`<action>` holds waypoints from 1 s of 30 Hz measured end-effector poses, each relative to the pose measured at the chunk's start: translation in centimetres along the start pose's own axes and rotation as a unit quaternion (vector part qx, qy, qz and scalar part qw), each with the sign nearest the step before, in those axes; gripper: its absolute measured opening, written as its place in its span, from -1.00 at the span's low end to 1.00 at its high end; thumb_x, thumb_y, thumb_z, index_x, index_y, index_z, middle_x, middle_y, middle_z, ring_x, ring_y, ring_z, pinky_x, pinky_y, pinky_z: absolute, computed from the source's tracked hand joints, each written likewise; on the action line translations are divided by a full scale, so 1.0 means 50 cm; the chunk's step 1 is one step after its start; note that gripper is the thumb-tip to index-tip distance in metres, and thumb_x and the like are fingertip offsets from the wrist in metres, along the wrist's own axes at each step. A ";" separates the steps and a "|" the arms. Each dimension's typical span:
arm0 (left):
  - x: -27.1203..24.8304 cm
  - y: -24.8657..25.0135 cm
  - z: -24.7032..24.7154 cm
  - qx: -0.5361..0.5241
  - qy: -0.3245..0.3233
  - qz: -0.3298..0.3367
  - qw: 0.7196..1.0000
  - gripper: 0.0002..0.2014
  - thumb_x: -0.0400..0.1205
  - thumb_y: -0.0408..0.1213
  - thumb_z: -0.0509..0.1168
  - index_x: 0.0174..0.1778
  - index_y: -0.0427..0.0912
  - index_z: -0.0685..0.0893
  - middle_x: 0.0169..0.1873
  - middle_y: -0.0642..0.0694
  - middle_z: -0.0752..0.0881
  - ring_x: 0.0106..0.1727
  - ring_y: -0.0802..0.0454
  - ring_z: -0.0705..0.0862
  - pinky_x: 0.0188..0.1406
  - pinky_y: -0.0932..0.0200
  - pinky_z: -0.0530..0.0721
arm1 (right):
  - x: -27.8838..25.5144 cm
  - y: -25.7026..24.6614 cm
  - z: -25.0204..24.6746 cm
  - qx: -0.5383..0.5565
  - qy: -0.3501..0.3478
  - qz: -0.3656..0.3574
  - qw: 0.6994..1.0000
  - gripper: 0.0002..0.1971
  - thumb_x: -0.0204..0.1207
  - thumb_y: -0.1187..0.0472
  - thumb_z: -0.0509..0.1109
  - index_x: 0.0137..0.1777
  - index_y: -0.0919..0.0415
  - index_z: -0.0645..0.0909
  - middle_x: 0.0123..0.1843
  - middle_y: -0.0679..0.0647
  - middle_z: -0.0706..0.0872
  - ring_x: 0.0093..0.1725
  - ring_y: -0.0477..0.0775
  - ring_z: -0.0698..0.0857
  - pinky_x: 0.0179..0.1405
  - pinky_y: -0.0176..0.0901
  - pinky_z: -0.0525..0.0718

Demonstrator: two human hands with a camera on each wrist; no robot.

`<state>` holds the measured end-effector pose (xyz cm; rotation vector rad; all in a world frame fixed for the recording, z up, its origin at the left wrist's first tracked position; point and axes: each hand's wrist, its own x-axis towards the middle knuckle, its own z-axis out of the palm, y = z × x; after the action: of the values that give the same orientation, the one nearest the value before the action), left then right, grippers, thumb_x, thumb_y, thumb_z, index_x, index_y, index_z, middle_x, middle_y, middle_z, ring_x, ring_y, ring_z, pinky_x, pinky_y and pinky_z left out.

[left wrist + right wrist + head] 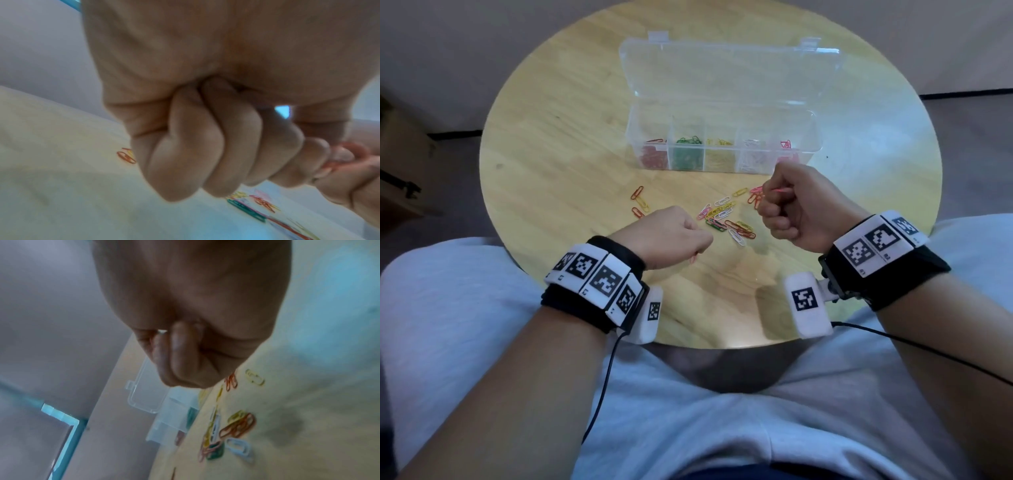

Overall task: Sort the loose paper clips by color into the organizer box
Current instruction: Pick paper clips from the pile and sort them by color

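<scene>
The clear organizer box [815, 137] stands open on the round table, its compartments holding red, green, yellow, white and pink clips. Loose paper clips [726, 219] of mixed colours lie in front of it. My left hand [698, 251] hovers at the near left of the pile, fingers curled, with a pinkish clip [349, 151] pinched between thumb and forefinger. My right hand [768, 195] is a fist above the pile's right end and pinches a thin pinkish-red clip [779, 189]. In the right wrist view that clip is mostly hidden inside the fist [164, 340].
The box's lid [722, 68] lies flat open behind it. Three red and orange clips [638, 202] sit apart at the left of the pile. The wooden table [551, 137] ends at my lap. Cables hang from both wrist cameras.
</scene>
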<state>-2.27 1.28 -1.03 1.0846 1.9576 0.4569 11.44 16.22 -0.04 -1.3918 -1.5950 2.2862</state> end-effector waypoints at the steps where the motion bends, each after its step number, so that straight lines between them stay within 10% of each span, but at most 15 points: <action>1: 0.001 0.000 0.001 -0.017 -0.003 0.006 1.000 -0.66 0.41 -0.16 0.21 -0.71 -0.11 0.43 -0.68 0.02 0.33 -0.62 0.09 0.23 -0.57 0.21 0.19 | -0.002 -0.002 -0.001 0.028 0.001 -0.002 1.000 -0.75 0.47 0.25 0.11 -0.45 0.11 0.28 -0.53 0.06 0.46 -0.63 0.00 0.35 -0.75 -0.36 0.21; 8: -0.002 -0.001 0.017 -0.198 -0.023 0.039 0.979 -0.76 0.35 -0.28 0.19 -0.66 -0.17 0.45 -0.70 -0.10 0.31 -0.65 0.04 0.17 -0.57 0.30 0.12 | 0.002 -0.013 -0.021 0.226 -0.046 -0.016 0.973 -0.77 0.60 0.21 0.19 -0.31 0.19 0.39 -0.34 0.22 0.67 -0.40 0.15 0.67 -0.45 -0.22 0.70; 16: 0.026 0.034 0.042 -0.376 -0.037 0.049 0.925 -0.63 0.66 -0.47 0.10 -0.47 -0.35 0.60 -0.73 -0.26 0.55 -0.80 0.08 0.15 -0.68 0.34 0.08 | -0.004 -0.017 -0.044 0.143 -0.032 -0.033 0.989 -0.67 0.64 0.09 0.24 -0.37 0.07 0.31 -0.49 -0.03 0.23 -0.52 -0.02 0.18 -0.57 -0.23 0.17; 22: 0.049 0.080 0.030 -0.446 -0.004 0.041 0.894 -0.66 0.62 -0.41 0.07 -0.52 -0.19 0.39 -0.71 -0.03 0.27 -0.69 0.08 0.16 -0.58 0.27 0.04 | 0.004 -0.082 -0.067 0.063 0.108 -0.119 0.985 -0.75 0.60 0.23 0.27 -0.31 0.11 0.38 -0.48 0.00 0.26 -0.49 0.00 0.19 -0.49 -0.17 0.16; 30: 0.101 0.174 -0.015 -0.204 0.063 0.044 0.976 -0.63 0.61 -0.35 0.13 -0.56 -0.13 0.42 -0.68 0.04 0.30 -0.64 0.06 0.14 -0.57 0.27 0.09 | 0.051 -0.148 -0.082 -0.051 0.148 -0.300 0.941 -0.88 0.61 0.22 0.12 -0.14 0.09 0.43 -0.21 -0.02 0.55 -0.19 0.05 0.51 -0.24 -0.16 0.42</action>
<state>0.26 10.37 2.54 0.8944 1.8182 0.9516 9.40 23.98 3.64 -1.0056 -1.7423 1.5893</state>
